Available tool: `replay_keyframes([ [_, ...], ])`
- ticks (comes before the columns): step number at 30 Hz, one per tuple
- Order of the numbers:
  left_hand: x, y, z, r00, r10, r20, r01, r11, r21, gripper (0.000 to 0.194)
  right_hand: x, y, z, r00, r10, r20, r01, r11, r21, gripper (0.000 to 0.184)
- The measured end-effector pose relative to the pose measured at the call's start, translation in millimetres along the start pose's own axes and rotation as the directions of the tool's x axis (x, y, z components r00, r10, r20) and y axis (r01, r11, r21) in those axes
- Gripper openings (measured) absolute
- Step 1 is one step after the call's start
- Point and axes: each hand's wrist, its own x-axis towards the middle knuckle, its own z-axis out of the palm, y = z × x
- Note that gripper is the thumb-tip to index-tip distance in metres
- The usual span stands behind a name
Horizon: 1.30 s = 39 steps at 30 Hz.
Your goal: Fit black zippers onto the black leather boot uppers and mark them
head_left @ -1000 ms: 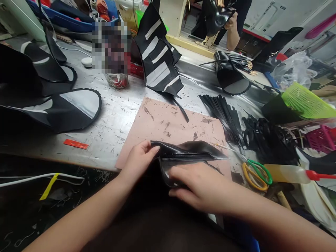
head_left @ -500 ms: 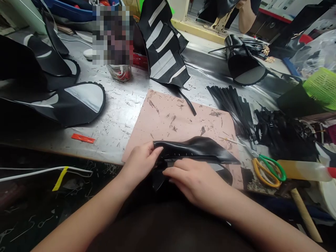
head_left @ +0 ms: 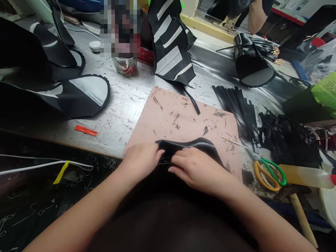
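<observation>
A glossy black leather shoe upper (head_left: 203,145) lies folded at the near edge of a pinkish cutting board (head_left: 173,105). At its left end, my left hand (head_left: 141,161) is closed, thumb and fingers pinching the leather edge. My right hand (head_left: 194,166) lies over the near middle of the upper, its fingers bent and gripping the leather. The near part of the upper merges with the dark clothing below, so its lower edge cannot be made out. Right of the board are scissors (head_left: 269,175) with one green and one orange handle.
Stitched boot uppers (head_left: 86,92) stand at the left, with an orange-red strip (head_left: 86,130) in front. Behind the board are a striped black piece (head_left: 172,52) and a plastic cup (head_left: 126,66). Black strips (head_left: 236,108), a yellowish bottle (head_left: 304,175) and a hammer (head_left: 301,213) are at the right.
My right hand has shifted up and onto the shoe upper. The row of small pale marks and the lower flap seen before are now hidden. The whole view has shifted slightly.
</observation>
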Motion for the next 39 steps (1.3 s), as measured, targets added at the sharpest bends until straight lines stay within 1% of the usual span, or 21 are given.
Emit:
replay_keyframes([
  [2,-4,-1,-2.0,0.994,0.058,-0.095,-0.047,0.992,0.115,0.031,0,0,1,0.999,-0.031,0.025,0.031,0.999,-0.010,0.025],
  [3,-6,-1,-2.9,0.983,0.117,-0.143,-0.093,0.983,0.160,0.031,-1,0,1,0.999,-0.031,0.044,0.031,0.999,-0.008,0.026],
  [4,-8,-2,-3.4,0.965,0.196,-0.176,-0.161,0.967,0.196,0.030,-2,0,0,0.998,-0.025,0.064,0.025,1.000,0.000,0.026],
  [6,-9,-3,-2.1,0.907,0.376,-0.190,-0.333,0.916,0.223,0.027,-4,1,-2,0.996,-0.019,0.083,0.018,1.000,0.014,0.026],
  [8,-8,-6,2.6,0.852,0.496,-0.168,-0.467,0.865,0.184,0.029,-6,2,-4,0.998,-0.009,0.061,0.008,1.000,0.012,0.026],
  [9,-7,-8,5.7,0.840,0.520,-0.157,-0.499,0.853,0.156,0.031,-7,2,-5,0.999,-0.001,0.047,0.001,1.000,0.014,0.026],
  [11,-4,-10,11.3,0.830,0.543,-0.126,-0.532,0.839,0.114,0.031,-9,1,-5,1.000,0.009,0.026,-0.010,0.999,0.035,0.026],
  [13,-1,-12,13.8,0.812,0.580,-0.065,-0.572,0.813,0.110,0.029,-10,0,-4,0.999,0.006,0.038,-0.008,0.998,0.060,0.026],
  [17,5,-10,7.4,0.729,0.677,0.101,-0.683,0.709,0.175,0.023,-9,0,1,0.999,0.010,0.050,-0.013,0.998,0.062,0.024],
  [19,6,-8,2.7,0.692,0.703,0.163,-0.721,0.662,0.206,0.028,-10,2,3,0.999,0.035,0.040,-0.039,0.995,0.089,0.021],
  [21,7,-6,-0.1,0.665,0.719,0.202,-0.746,0.631,0.212,0.034,-11,5,3,0.997,0.076,0.026,-0.078,0.990,0.114,0.018],
  [23,7,-7,-0.5,0.647,0.734,0.204,-0.762,0.617,0.196,0.031,-12,7,3,0.995,0.102,-0.005,-0.100,0.989,0.111,0.015],
  [24,6,-8,0.1,0.641,0.745,0.184,-0.767,0.614,0.187,0.025,-12,7,2,0.995,0.102,-0.017,-0.099,0.990,0.100,0.014],
  [25,5,-11,1.0,0.637,0.758,0.139,-0.769,0.613,0.181,0.021,-11,8,2,0.995,0.094,-0.025,-0.092,0.992,0.085,0.014],
  [27,1,-17,3.3,0.635,0.772,-0.017,-0.756,0.626,0.190,0.021,-9,8,2,0.998,0.058,-0.026,-0.056,0.997,0.056,0.015],
  [29,-8,-24,5.5,0.632,0.752,-0.189,-0.719,0.659,0.218,0.021,-6,8,3,1.000,0.028,-0.007,-0.028,0.999,0.026,0.018],
  [31,-20,-28,7.8,0.620,0.723,-0.304,-0.681,0.688,0.250,0.016,-4,8,4,1.000,0.012,0.017,-0.012,1.000,-0.004,0.020],
  [33,-33,-30,10.9,0.600,0.718,-0.354,-0.680,0.690,0.246,0.013,-3,8,4,0.999,0.007,0.038,-0.006,0.999,-0.031,0.022],
  [35,-42,-29,14.9,0.572,0.724,-0.386,-0.720,0.669,0.187,0.010,-3,7,3,0.999,0.005,0.053,-0.002,0.999,-0.046,0.024],
  [37,-47,-28,19.0,0.553,0.732,-0.398,-0.757,0.641,0.128,0.008,-3,6,1,0.998,0.000,0.063,0.003,0.999,-0.050,0.025],
  [39,-47,-27,21.7,0.545,0.740,-0.395,-0.763,0.633,0.134,0.008,-3,7,-1,0.998,-0.004,0.065,0.007,0.999,-0.044,0.026],
])
